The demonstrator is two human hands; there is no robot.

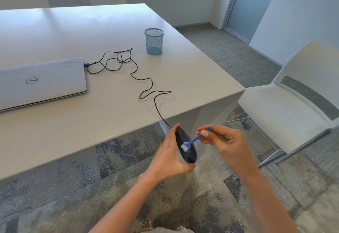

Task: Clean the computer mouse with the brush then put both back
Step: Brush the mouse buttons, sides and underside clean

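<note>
My left hand (167,155) grips a black wired computer mouse (189,152) on its side, held in the air just off the table's near corner. My right hand (225,141) pinches the handle of a small blue brush (194,140). The brush's white bristles rest on the mouse's upper surface. From the mouse, a black cable (146,86) runs up over the table edge and loops across the top to a closed silver laptop (41,83).
A blue mesh pen cup (154,41) stands on the white table (91,31) beyond the cable loops. A white chair (286,108) sits to the right of the table corner. Two more chairs stand at the far side. Patterned carpet lies below my arms.
</note>
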